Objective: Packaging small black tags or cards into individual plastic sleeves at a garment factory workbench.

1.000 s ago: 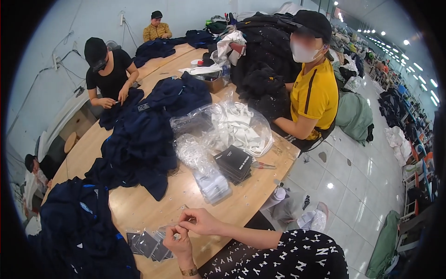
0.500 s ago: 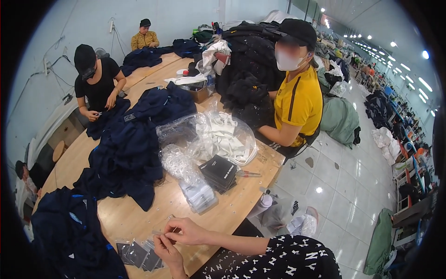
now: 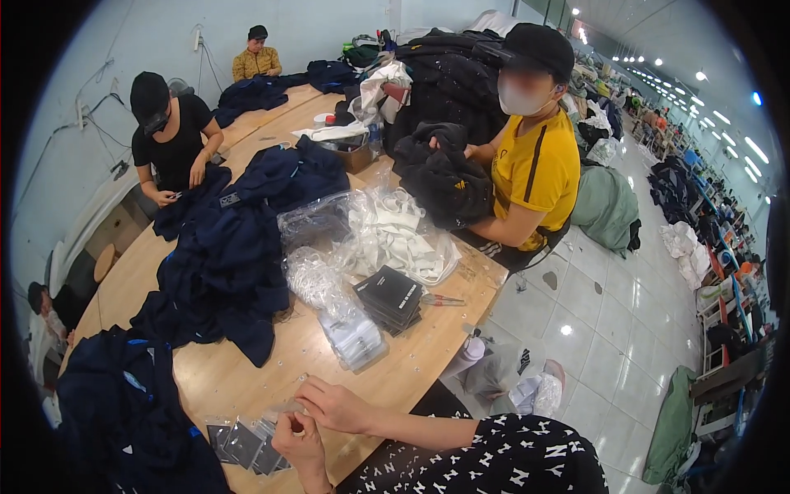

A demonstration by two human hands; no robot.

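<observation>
Here, the right hand [image 3: 336,406] pinches a pale strip [image 3: 287,407] beside the curled left hand [image 3: 299,445].

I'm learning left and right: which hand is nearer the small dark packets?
Left. The left hand is just right of the packets; the right hand is farther right and higher in the picture.

Left hand [image 3: 299,449] and right hand [image 3: 336,405] close together, fingers bent; small thin pale strip [image 3: 287,407] held at their fingertips, above light-wood tabletop [image 3: 212,372]. Just left: overlapping small clear packets with dark-grey inserts [image 3: 243,445]. Farther in: stack of flat black cards [image 3: 387,297] beside clear plastic bag of white fabric bands [image 3: 395,239]. Navy-blue fabric garments [image 3: 226,272] heaped at left. Opposite: person in yellow short-sleeved shirt [image 3: 543,169] holding black fabric garment [image 3: 444,185].
</observation>
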